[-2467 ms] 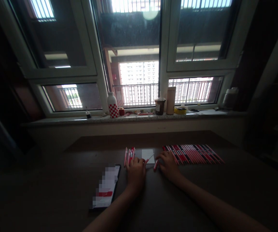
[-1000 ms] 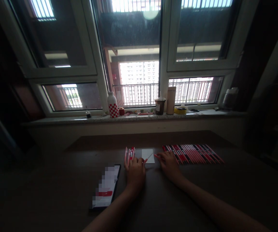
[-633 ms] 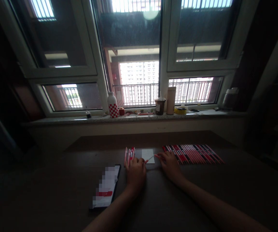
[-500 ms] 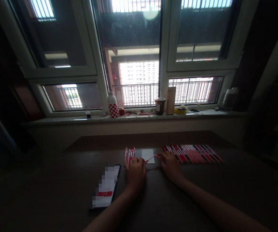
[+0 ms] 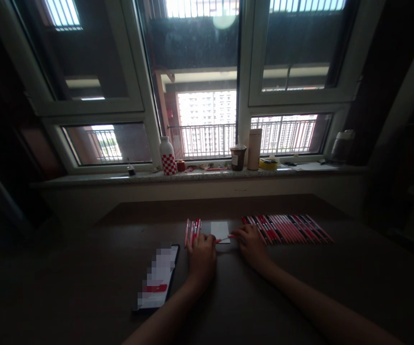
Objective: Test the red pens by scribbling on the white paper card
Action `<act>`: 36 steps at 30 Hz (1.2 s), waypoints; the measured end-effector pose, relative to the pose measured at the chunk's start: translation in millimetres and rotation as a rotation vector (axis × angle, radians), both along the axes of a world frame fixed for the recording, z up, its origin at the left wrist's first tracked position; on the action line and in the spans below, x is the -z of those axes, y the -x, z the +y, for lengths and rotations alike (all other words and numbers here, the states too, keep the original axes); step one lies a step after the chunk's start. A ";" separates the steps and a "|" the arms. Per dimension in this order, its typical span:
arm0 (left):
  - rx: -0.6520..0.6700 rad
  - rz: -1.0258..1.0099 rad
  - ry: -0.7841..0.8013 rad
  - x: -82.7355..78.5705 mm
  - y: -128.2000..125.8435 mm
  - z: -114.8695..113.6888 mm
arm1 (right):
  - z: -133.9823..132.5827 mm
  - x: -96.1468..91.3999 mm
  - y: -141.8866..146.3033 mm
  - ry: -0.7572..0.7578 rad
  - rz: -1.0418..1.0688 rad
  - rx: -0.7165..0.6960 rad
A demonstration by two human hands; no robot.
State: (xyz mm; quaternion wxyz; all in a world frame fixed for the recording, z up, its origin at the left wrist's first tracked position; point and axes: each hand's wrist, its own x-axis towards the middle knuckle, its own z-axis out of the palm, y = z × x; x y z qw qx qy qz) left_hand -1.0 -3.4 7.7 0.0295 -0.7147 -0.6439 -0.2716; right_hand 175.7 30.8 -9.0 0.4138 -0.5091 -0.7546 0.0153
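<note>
A slim pen (image 5: pixel 223 238), pink at both ends and pale in the middle, spans the gap between my hands. My left hand (image 5: pixel 202 258) is closed on its left end, and the fingertips of my right hand (image 5: pixel 253 247) pinch the other end. Beneath the pen lies a small white paper (image 5: pixel 220 227) on the dark table (image 5: pixel 120 268). Just beyond my left hand is a small group of pink and red pens (image 5: pixel 193 226). A long row of pink, red and black pens (image 5: pixel 289 229) lies side by side, beyond and right of my right hand.
A phone (image 5: pixel 156 280) with a partly blurred screen lies left of my left forearm. On the windowsill (image 5: pixel 142 177) stand a checkered bottle (image 5: pixel 168 158), a drink cup (image 5: pixel 237 158), a tan cylinder (image 5: pixel 254 149) and a yellow tape roll (image 5: pixel 268 164).
The pen has turned from a slant to nearly level, its right end dropping slightly with my right fingertips. My left hand stays almost in place.
</note>
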 end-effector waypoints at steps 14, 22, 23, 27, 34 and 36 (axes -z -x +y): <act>0.069 -0.002 0.004 3.7 1.9 2.7 | -2.4 -1.4 1.6 0.003 -0.008 -0.160; 0.081 -0.013 0.019 4.3 2.4 2.9 | -0.5 0.5 1.1 0.008 0.001 -0.168; 0.084 -0.014 0.023 4.1 2.6 3.0 | -0.6 0.1 1.3 0.009 0.001 -0.167; 0.095 0.002 0.026 3.3 2.9 2.6 | -2.5 -2.5 2.1 0.018 -0.002 -0.163; 0.096 0.029 0.061 3.4 3.3 2.4 | -3.3 -3.4 2.0 0.051 0.014 -0.189; 0.108 0.006 0.054 3.4 3.4 2.7 | -3.3 -3.4 2.0 0.058 0.024 -0.200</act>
